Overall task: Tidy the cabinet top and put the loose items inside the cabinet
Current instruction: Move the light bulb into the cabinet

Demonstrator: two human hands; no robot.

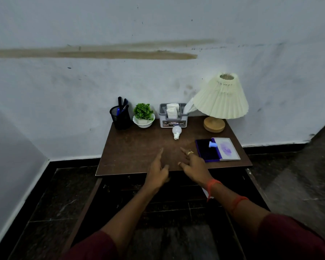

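Observation:
A brown cabinet top (pixel 135 147) stands against the wall. On it lie a white light bulb (pixel 176 131) near the middle back and an open purple ink pad (pixel 217 149) with a small blue stamp (pixel 212 144) on it at the right. My left hand (pixel 158 170) hovers over the front edge with the index finger stretched out and nothing in it. My right hand (pixel 192 165), with a ring on one finger, reaches over the front edge just left of the ink pad, fingers spread and empty. Both cabinet doors hang open below.
Along the back stand a black mesh pen holder (pixel 121 119), a small green plant in a white bowl (pixel 144 117), a grey tissue box (pixel 173 117) and a cream pleated lamp (pixel 220 102). Dark tiled floor surrounds the cabinet; a wall corner lies at the left.

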